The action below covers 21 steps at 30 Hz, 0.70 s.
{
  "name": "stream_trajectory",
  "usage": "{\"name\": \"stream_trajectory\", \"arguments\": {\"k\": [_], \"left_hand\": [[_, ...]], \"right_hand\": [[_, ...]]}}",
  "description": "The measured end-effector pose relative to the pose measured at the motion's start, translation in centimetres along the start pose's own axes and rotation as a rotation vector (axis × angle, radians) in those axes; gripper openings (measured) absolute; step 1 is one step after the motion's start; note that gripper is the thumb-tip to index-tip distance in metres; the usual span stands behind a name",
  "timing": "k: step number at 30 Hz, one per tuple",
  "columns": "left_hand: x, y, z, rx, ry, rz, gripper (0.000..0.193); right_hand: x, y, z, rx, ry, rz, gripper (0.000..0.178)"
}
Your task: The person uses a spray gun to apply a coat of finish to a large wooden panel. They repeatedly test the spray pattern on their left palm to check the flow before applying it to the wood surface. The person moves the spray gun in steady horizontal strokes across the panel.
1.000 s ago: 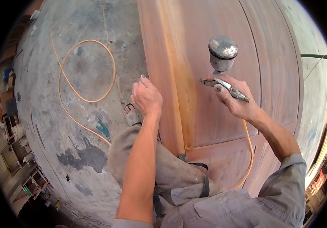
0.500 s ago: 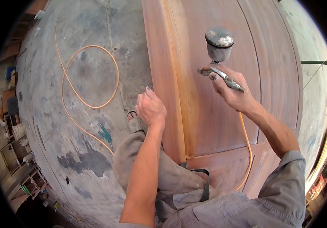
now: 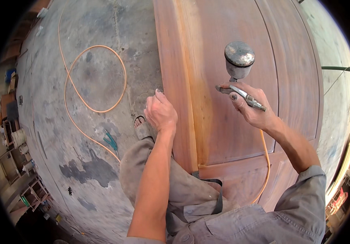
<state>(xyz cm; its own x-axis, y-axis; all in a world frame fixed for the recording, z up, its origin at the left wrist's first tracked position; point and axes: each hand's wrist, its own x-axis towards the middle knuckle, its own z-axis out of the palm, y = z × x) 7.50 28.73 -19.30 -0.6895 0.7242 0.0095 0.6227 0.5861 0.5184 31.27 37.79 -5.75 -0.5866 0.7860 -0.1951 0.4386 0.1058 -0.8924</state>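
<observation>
My right hand (image 3: pixel 255 106) grips a metal spray gun (image 3: pixel 246 97) with its fingers wrapped round it. On top of the gun sits a round, paint-stained cup (image 3: pixel 239 60), standing nearly upright above the wooden panel. An orange air hose (image 3: pixel 265 154) hangs below this hand and runs down toward my lap. The large reddish-brown panel (image 3: pixel 240 134) has a lighter yellowish strip (image 3: pixel 201 122) along its left part. My left hand (image 3: pixel 160 110) is curled closed at the panel's left edge; nothing shows in it, though its palm is hidden.
On the stained concrete floor (image 3: pixel 40 122) to the left lies a loop of orange hose (image 3: pixel 124 77). A teal-handled tool (image 3: pixel 110 140) rests near my knee. My sandalled foot (image 3: pixel 141 127) stands beside the panel. Wooden frames (image 3: pixel 12 164) and clutter line the far left.
My right hand has moved the spray gun slightly toward me and to the right above the panel. My left hand has barely shifted and remains closed.
</observation>
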Motion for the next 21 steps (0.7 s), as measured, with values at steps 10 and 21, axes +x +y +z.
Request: {"name": "stream_trajectory", "arguments": {"k": [10,21], "left_hand": [[0.0,0.3,-0.2,0.045,-0.021,-0.029,0.04],[0.1,0.0,0.1,0.054,-0.001,-0.004,0.042]], "right_hand": [[1.6,0.0,0.0,0.071,0.006,0.052,0.033],[3.8,0.3,0.3,0.071,0.134,-0.016,0.035]]}}
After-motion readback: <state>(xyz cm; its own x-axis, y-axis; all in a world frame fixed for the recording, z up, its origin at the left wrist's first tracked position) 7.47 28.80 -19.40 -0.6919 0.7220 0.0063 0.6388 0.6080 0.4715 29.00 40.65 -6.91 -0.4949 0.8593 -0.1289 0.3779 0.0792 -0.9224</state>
